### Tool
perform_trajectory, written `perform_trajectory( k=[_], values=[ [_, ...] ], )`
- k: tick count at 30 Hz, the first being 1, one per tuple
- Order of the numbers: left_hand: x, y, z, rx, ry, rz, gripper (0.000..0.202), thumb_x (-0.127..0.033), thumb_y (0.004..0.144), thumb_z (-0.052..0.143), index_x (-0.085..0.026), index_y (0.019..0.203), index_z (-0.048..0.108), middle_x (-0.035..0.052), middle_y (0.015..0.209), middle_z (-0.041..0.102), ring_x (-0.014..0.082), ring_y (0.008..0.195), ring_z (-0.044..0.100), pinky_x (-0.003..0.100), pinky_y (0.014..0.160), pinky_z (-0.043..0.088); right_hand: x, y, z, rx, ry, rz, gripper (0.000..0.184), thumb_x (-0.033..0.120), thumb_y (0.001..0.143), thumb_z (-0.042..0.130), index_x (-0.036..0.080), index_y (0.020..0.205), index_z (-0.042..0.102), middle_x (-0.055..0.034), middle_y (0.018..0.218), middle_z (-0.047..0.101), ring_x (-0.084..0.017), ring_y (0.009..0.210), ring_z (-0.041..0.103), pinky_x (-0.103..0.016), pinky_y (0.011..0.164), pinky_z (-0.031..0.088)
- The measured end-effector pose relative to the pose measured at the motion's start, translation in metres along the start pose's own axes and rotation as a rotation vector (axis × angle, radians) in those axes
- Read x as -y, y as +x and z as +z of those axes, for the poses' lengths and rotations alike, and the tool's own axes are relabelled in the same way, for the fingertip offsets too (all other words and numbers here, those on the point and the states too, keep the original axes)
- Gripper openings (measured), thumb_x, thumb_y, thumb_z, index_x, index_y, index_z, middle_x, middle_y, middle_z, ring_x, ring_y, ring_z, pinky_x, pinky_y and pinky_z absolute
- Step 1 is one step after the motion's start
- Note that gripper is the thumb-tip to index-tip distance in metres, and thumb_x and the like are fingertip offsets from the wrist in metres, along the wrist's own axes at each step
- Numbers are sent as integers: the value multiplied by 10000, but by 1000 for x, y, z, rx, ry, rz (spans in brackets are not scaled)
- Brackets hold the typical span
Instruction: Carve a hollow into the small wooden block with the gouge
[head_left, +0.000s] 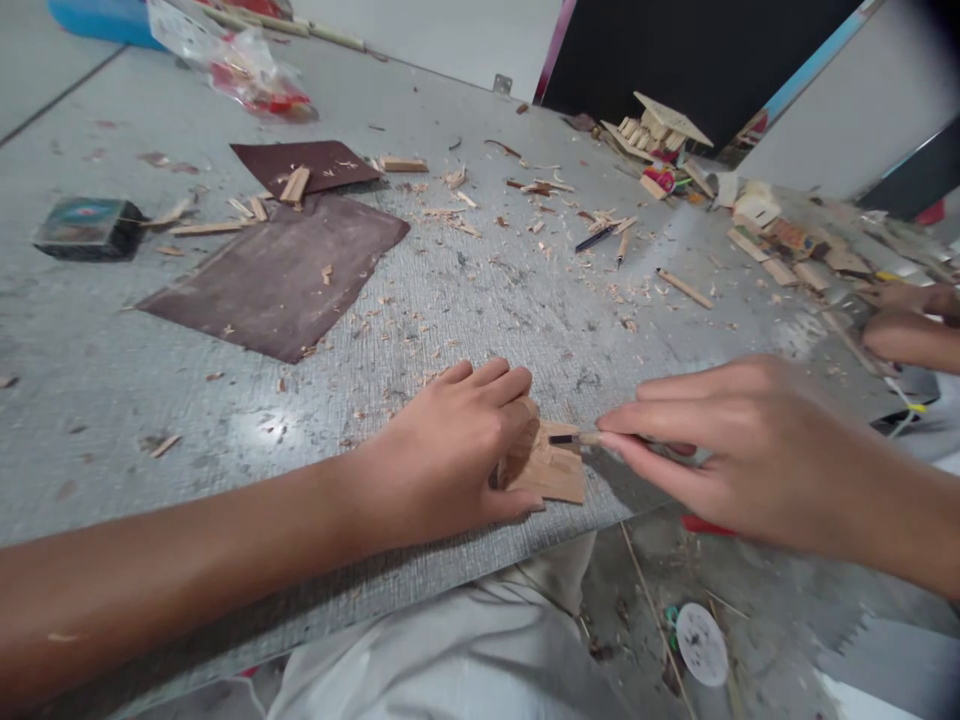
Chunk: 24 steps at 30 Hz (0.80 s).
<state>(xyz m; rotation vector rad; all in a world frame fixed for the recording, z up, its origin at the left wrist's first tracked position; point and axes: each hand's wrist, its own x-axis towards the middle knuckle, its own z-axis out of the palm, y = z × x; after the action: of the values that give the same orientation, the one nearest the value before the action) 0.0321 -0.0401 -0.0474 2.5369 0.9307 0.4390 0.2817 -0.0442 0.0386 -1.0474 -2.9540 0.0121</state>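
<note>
My left hand (pixel 457 440) presses a small flat piece of wood (pixel 559 478) to the table near its front edge, fingers curled over its far side and thumb along its near side. The part under my palm is hidden. In my right hand (pixel 735 440) is a slim carving chisel (pixel 581 439), pinched between thumb and fingers. Its dark tip lies over the wood's roughened top, pointing left toward my left hand. Whether the tip touches the wood I cannot tell. Most of the chisel's handle is hidden by my fingers.
Brown sandpaper sheets (pixel 277 275) and a small dark box (pixel 88 228) lie left on the grey table (pixel 465 310). Wood shavings (pixel 450 220), pencils (pixel 684 288) and a small wooden model (pixel 660 130) are farther back. Another person's hand (pixel 911 325) is at right.
</note>
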Motion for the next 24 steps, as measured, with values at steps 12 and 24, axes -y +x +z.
perform_trajectory(
  k=[12,24],
  values=[
    [0,-1,0,0,-5,6,326,-395,834,919,-179,822,675,60,1039,658,250,950,578,383,808,380,6,4,-6,56,-160,-103,283,155,1004,575,240,785,733,25,626,627,-169,523,539,-359,582,233],
    [0,2,2,-4,37,18,372,-452,824,930,-176,873,685,68,1033,648,271,956,594,403,812,385,9,18,-7,105,-206,-84,292,161,869,629,252,595,583,6,521,553,-156,429,333,-392,533,125]
  ],
)
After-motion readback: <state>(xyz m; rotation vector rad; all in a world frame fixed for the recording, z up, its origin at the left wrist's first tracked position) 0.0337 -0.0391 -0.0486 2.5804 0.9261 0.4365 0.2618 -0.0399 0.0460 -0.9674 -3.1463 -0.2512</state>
